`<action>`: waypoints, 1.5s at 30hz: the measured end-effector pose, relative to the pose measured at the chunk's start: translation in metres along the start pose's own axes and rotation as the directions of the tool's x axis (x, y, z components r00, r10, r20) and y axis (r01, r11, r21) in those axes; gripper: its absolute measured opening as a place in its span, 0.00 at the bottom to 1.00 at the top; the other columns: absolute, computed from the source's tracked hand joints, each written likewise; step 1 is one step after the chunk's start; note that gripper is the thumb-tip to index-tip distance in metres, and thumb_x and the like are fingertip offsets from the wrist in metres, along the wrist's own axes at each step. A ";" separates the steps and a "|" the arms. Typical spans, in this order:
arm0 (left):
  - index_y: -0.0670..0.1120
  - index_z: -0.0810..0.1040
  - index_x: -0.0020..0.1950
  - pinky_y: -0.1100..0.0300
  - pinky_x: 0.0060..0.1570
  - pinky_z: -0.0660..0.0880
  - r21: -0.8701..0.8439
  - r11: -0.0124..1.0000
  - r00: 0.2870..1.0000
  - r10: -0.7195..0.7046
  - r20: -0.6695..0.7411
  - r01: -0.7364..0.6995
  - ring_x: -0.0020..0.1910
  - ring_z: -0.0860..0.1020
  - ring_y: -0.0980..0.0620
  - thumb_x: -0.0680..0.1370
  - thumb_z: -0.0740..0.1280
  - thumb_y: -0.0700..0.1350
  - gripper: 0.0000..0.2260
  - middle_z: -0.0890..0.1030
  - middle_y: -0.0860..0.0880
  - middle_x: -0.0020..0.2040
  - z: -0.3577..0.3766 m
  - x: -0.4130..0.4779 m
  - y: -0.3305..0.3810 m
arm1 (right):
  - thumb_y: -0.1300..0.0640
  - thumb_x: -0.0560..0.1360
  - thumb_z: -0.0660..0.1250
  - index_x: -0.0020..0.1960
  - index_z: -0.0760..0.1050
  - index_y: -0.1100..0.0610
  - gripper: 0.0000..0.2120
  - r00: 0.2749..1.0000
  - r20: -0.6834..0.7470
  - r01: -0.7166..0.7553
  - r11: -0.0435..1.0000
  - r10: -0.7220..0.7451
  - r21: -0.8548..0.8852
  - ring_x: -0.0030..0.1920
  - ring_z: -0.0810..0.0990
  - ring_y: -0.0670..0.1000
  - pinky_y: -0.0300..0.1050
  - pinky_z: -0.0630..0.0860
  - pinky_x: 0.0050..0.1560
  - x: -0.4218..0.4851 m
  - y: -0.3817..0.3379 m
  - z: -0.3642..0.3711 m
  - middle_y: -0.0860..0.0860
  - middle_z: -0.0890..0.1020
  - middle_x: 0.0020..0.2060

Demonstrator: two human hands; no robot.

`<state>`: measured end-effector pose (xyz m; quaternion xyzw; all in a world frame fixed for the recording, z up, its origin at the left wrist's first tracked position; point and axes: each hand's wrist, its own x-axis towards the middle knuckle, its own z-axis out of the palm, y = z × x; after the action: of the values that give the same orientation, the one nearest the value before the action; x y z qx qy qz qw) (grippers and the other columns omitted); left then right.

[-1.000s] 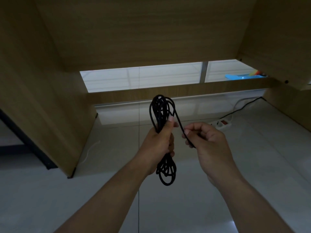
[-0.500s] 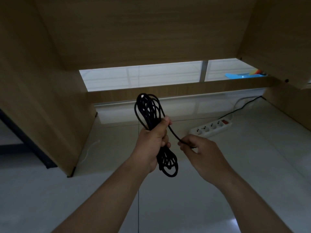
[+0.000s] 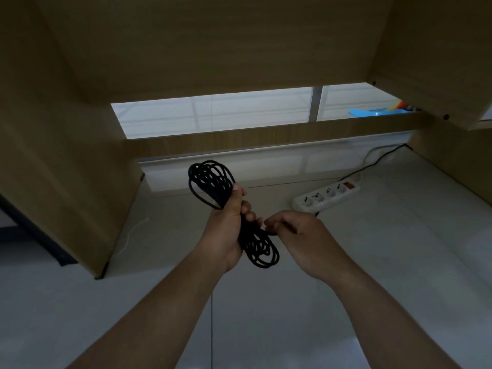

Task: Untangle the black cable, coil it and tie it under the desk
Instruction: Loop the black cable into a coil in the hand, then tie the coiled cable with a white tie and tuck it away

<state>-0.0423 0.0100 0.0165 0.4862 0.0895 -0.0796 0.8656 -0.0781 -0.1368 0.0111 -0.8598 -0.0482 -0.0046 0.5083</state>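
The right hand (image 3: 300, 241) is sitting much closer to the left hand (image 3: 226, 233) than 0.5 s ago. The loose strand that was stretching between them is now drawn in against the bundle, and the upper loops are leaning further left. The left hand is gripping the black cable (image 3: 210, 182) round its middle, with its fingers curled tight about the gathered loops. The right hand is pinching the cable's free end just beside the left fingertips, its fingers curled. The cable is hanging in the air, 1 set of loops standing above the left fist and another drooping below it. Beyond, a white power strip (image 3: 326, 196) is lying on the pale floor (image 3: 266, 328). The wooden desk (image 3: 213, 49) is closing in overhead and at both sides.
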 end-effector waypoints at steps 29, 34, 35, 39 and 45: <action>0.48 0.67 0.43 0.63 0.27 0.69 0.115 0.988 0.992 0.109 -0.057 -0.102 0.24 0.65 0.57 0.82 0.64 0.47 0.09 0.68 0.54 0.29 -0.035 0.077 -0.027 | 0.71 0.73 0.59 0.66 0.65 0.57 0.24 0.967 -0.216 -0.255 0.627 0.139 -0.737 0.66 0.66 0.63 0.55 0.76 0.50 0.114 0.112 -0.007 0.60 0.73 0.59; 0.49 0.68 0.41 0.63 0.26 0.69 0.119 0.985 0.985 0.140 -0.101 -0.127 0.24 0.64 0.57 0.81 0.65 0.48 0.11 0.67 0.54 0.27 -0.032 0.072 -0.019 | 0.68 0.75 0.59 0.75 0.60 0.54 0.29 0.962 -0.206 -0.272 0.552 0.181 -0.788 0.71 0.63 0.62 0.57 0.76 0.56 0.077 0.125 -0.022 0.61 0.69 0.67; 0.49 0.68 0.40 0.63 0.26 0.69 0.114 0.986 0.985 0.137 -0.105 -0.125 0.24 0.64 0.57 0.81 0.66 0.49 0.11 0.67 0.55 0.27 -0.030 0.069 -0.018 | 0.67 0.76 0.58 0.75 0.61 0.54 0.28 0.956 -0.206 -0.289 0.540 0.210 -0.790 0.71 0.63 0.61 0.56 0.75 0.58 0.069 0.129 -0.023 0.61 0.69 0.67; 0.50 0.69 0.37 0.64 0.25 0.68 0.081 0.989 0.986 0.132 -0.105 -0.124 0.23 0.63 0.58 0.78 0.69 0.53 0.14 0.66 0.55 0.26 -0.023 0.060 -0.012 | 0.64 0.75 0.61 0.72 0.65 0.55 0.26 0.942 -0.233 -0.329 0.515 0.242 -0.792 0.68 0.66 0.59 0.53 0.75 0.56 0.055 0.129 -0.024 0.59 0.70 0.66; 0.51 0.66 0.33 0.64 0.26 0.67 -0.037 0.992 0.992 0.122 -0.021 -0.123 0.24 0.61 0.57 0.77 0.70 0.51 0.17 0.62 0.54 0.27 -0.008 0.053 0.003 | 0.51 0.78 0.62 0.74 0.63 0.50 0.25 0.996 0.089 0.048 0.736 0.017 -0.675 0.72 0.63 0.55 0.54 0.58 0.71 0.063 0.092 0.004 0.53 0.68 0.71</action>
<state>0.0088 0.0162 0.0024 0.4747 0.0690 -0.0200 0.8772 -0.0074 -0.1724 -0.0681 -0.9846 -0.0731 0.0126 0.1585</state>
